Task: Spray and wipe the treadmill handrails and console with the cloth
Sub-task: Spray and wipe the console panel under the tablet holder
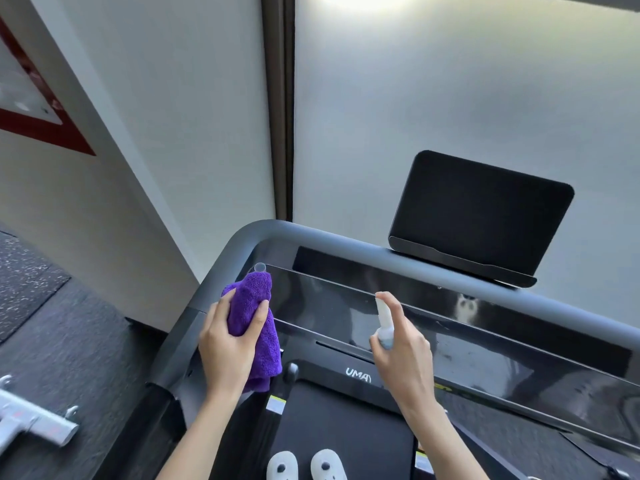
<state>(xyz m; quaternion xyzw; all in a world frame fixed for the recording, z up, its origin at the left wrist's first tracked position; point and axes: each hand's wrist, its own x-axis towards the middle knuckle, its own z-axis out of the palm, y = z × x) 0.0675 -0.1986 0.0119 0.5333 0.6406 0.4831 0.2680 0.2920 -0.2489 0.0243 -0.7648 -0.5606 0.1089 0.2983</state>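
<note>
My left hand (227, 344) grips a bunched purple cloth (258, 327) over the left end of the treadmill's glossy black console (346, 303). My right hand (403, 355) holds a small white spray bottle (385, 323), a finger on its top and the nozzle facing the console. The grey handrail (242, 237) curves round the console's far left corner and runs off to the right. A dark screen (481, 213) stands tilted on the rail at the back right.
The black belt (346, 427) lies below with my two white slippers (304, 465) on it. A white wall and frosted panels rise right behind the rail. A white metal equipment part (31, 424) lies on the dark speckled floor at left.
</note>
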